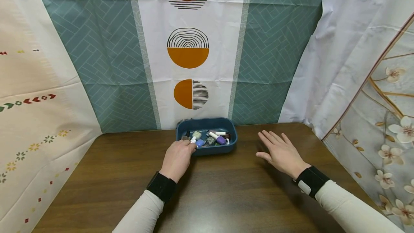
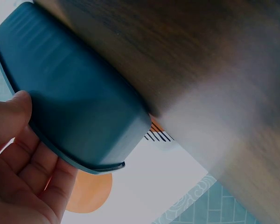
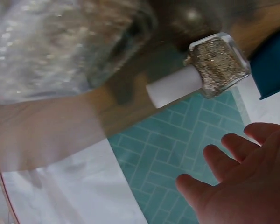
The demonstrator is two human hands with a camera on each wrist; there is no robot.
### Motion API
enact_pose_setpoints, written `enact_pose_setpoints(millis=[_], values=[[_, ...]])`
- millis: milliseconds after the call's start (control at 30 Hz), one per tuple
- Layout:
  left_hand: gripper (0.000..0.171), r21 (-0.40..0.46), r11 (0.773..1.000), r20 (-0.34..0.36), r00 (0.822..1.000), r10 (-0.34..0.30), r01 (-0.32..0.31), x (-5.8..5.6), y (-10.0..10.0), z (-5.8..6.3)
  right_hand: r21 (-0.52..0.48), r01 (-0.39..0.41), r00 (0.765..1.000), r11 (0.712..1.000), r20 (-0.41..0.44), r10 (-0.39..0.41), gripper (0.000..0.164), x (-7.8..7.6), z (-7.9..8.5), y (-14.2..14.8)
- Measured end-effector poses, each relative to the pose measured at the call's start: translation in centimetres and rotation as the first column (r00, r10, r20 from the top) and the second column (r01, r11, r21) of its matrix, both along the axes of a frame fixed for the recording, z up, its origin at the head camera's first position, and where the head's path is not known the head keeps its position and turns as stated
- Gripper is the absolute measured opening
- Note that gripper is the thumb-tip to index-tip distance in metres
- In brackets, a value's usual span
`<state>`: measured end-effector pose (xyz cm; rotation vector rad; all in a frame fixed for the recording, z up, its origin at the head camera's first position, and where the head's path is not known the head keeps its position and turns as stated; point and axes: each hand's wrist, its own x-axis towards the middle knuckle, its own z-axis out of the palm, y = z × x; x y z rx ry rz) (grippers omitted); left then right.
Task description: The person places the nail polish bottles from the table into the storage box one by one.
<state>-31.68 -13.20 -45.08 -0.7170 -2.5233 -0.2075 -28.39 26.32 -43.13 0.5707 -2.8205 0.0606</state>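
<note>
A dark blue plastic bin (image 1: 215,150) stands at the table's far edge, holding several small nail polish bottles, one of them purple (image 1: 221,140). My left hand (image 1: 178,159) grips its near left rim, thumb on the outer wall (image 2: 84,93) and fingers reaching over to the inside, their tips hidden. To the right of the bin my right hand (image 1: 283,154) is held over the table with fingers spread and nothing in its grasp. By its palm, the right wrist view has a gold-glitter nail polish bottle (image 3: 219,65) with a white cap, which the head view does not reveal.
A blurred, glittery, clear object (image 3: 60,51) fills the upper left of the right wrist view, very close to the camera. The brown wooden table (image 1: 220,197) ends at a patterned curtain (image 1: 271,64) behind the bin. More cloth hangs at both sides.
</note>
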Motion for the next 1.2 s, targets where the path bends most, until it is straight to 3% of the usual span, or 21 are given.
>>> enact_pose_setpoints(millis=[700, 1200], values=[[0.007, 0.006, 1.000, 0.006, 1.000, 0.002, -0.002, 0.0, 0.1, 0.1, 0.018, 0.021, 0.998, 1.000, 0.052, -0.022, 0.093, 0.7, -0.8, 2.0], [0.008, -0.011, 1.000, 0.027, 0.999, 0.020, -0.020, -0.2, 0.2, -0.1, 0.018, -0.004, 0.997, 1.000, 0.077, 0.003, 0.087, 0.9, -1.4, 3.4]])
